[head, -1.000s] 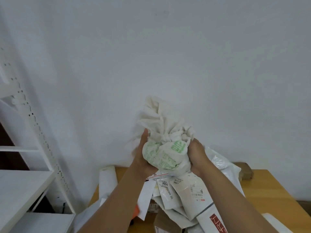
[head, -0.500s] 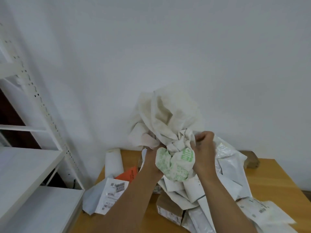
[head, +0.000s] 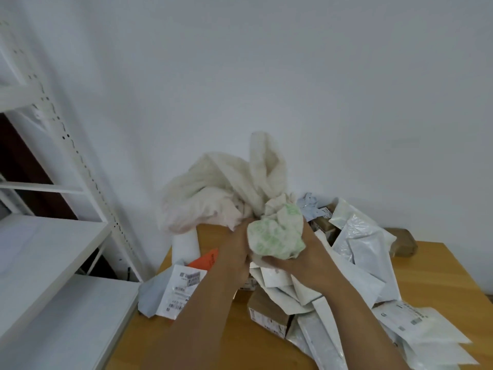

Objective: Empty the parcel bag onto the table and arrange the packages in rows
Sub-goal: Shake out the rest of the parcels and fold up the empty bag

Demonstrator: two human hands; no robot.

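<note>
The off-white parcel bag [head: 226, 193] with green print is bunched up over the wooden table [head: 218, 340]. My left hand [head: 236, 249] grips its crumpled cloth from the left. From below and the right, my right hand [head: 298, 259] holds the green-printed wad [head: 276, 233]. Loose cloth of the bag billows up and to the left behind my hands. Under and to the right of my hands lies a heap of packages: white mailers [head: 365, 249], a brown box [head: 268, 316], a labelled grey mailer [head: 176, 295] and an orange parcel [head: 206, 259].
A white metal shelf rack [head: 50, 252] stands left of the table. A white wall runs behind the table. A white roll-shaped parcel [head: 185, 245] lies at the table's back left. A brown box [head: 402, 241] sits at the back right. Flat white mailers [head: 426, 335] reach the near right.
My hands have come down with the bunched bag towards the heap. The loose cloth has spread out to the left. The view has tipped down, showing more table and packages.
</note>
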